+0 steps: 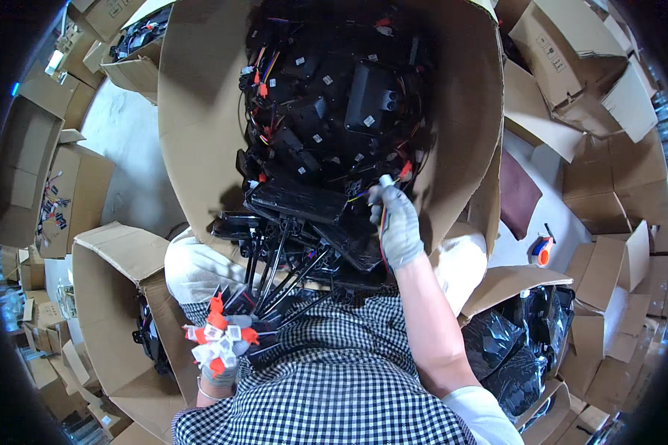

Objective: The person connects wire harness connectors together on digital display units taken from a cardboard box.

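My right hand (399, 226), in a pale grey glove, is closed on a thin multicoloured cable, and a white connector (386, 180) sticks up at its fingertips. It is over the near edge of a heap of black plastic units (297, 199), some in clear wrap. Low on the left, my gloved left hand (219, 369) is closed around a bunch of cables. Their white connectors (219, 343) fan out, several with orange-red pieces (216, 315) on them. Black cables (278, 259) run from that bunch up to the units at the heap's near edge.
A large cardboard box (200, 96) surrounds the heap. An open box (119, 297) stands at left, and black wrapped units (497, 345) fill one at right. A roll of orange tape (543, 254) lies on the floor, near a dark red sheet (519, 193). More cartons (612, 178) line the right.
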`<act>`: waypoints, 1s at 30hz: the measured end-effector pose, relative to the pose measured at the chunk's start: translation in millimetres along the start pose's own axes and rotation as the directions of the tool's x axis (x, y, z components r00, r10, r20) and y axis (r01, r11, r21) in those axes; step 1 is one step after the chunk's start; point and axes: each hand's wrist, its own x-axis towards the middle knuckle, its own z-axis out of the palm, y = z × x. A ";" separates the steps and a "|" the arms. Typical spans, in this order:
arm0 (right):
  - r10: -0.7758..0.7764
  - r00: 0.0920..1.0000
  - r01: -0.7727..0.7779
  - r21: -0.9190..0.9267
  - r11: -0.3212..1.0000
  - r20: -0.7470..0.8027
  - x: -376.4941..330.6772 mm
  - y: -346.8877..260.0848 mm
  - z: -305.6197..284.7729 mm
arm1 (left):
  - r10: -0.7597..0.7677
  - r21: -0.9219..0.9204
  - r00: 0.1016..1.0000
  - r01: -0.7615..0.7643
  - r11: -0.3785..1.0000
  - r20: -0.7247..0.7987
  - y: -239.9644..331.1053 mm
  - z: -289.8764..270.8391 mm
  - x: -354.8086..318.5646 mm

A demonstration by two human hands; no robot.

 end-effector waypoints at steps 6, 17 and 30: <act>-0.348 0.430 0.898 -0.435 0.067 0.833 -97.5 -17.7 37.2 | -0.352 -0.875 0.884 0.407 0.260 0.307 -26.6 -54.1 6.5; -0.003 0.446 0.760 -0.377 0.529 0.895 -148.9 7.8 57.2 | -0.482 -0.703 0.762 0.620 0.348 0.432 -17.2 32.4 16.4; 0.236 0.746 0.267 -0.604 0.751 0.623 -148.0 -25.8 37.5 | 0.013 0.117 0.983 -0.035 0.992 0.183 -30.6 73.4 37.6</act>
